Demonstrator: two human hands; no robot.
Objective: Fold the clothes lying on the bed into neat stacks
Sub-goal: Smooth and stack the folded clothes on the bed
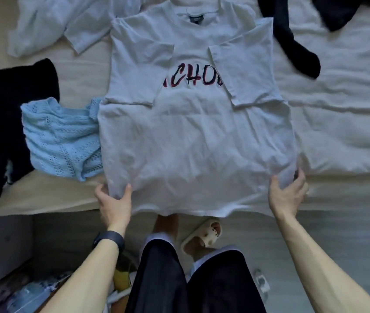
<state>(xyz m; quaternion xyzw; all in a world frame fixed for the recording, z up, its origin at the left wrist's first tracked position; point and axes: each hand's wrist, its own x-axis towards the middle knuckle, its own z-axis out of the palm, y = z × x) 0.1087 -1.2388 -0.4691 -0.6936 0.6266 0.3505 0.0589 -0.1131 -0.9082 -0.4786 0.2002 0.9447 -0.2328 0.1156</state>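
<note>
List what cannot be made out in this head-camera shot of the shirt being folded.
Head view:
- Red and black lettering on the white short-sleeved T-shirt: both ends covered by folded-in sleeves.
- Neck label: too small to read.
- Fingers of the left hand and right hand: partly tucked under the hem.
- Bulky black garment at left: cut off by the frame edge.

- Ends of red lettering (193, 81) on white T-shirt (190, 143) covered by sleeves (142, 73).
- Fingers of left hand (114, 202), right hand (288, 195) partly under shirt.
- A black garment (337, 10) cut by top edge.
</note>
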